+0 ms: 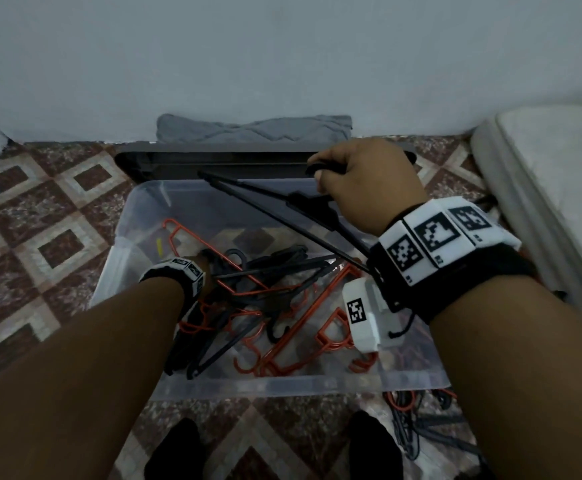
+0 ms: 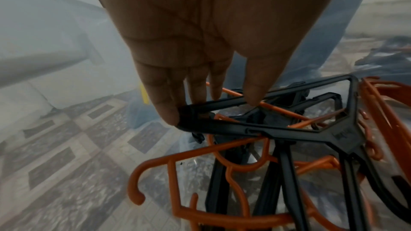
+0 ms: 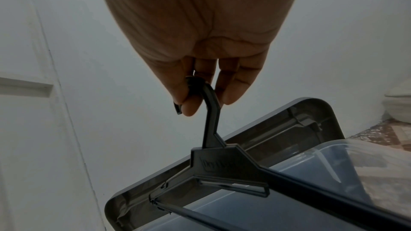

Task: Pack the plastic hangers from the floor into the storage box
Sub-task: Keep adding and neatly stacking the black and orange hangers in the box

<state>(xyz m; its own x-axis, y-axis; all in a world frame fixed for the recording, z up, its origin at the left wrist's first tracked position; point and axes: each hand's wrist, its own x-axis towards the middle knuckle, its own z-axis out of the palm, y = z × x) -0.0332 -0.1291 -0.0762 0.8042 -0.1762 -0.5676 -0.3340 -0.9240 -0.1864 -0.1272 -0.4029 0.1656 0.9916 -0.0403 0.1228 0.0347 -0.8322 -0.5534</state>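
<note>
Both of my forearms fill the bottom of the head view, each with a marker band at the wrist. My right hand (image 1: 362,181) is raised over the far part of the clear storage box (image 1: 119,268), and its fingers (image 3: 189,106) are curled around the hook of a black hanger (image 3: 222,161), so this hand is grasping it; the hanger hangs tilted in the air above the box and does not touch the pile. My left hand (image 2: 200,41) is down inside the box. In the left wrist view its fingers are almost straight, and the fingertips (image 2: 166,113) press on the end of another black hanger (image 2: 266,129) that lies on top of the pile; I see no real grip there, so I call this hand released, only touching. Inside the box, black and orange hangers (image 1: 282,327) lie crossed over each other in a loose heap. More hangers (image 1: 421,420) remain on the patterned floor (image 1: 40,209) at the near right corner of the box. A grey lid (image 1: 220,157) stands behind the box, against the wall, with a folded grey cloth (image 1: 251,128) behind it.
</note>
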